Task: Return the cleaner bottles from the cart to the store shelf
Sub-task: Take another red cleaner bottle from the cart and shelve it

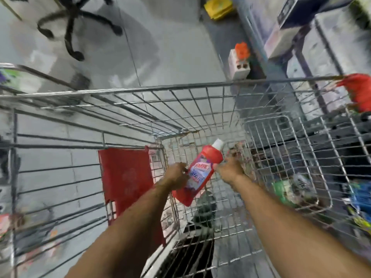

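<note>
Hands reach into the wire cart (140, 91) at frame centre: left hand (176, 175) grips the red cleaner bottle (197, 175); right hand (230, 169) touches its neck, grip unclear.

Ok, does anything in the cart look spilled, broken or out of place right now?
Nothing looks spilled or damaged. The red cleaner bottle is tilted, white cap up and away, only because the left hand grips it inside the cart. The right hand is beside it. The picture is too blurred for finer detail.

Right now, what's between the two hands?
The red bottle, tilted with its white cap up and away. The left hand grips its side; the right hand is at its other side, inside the cart. The head view shows it.
</note>
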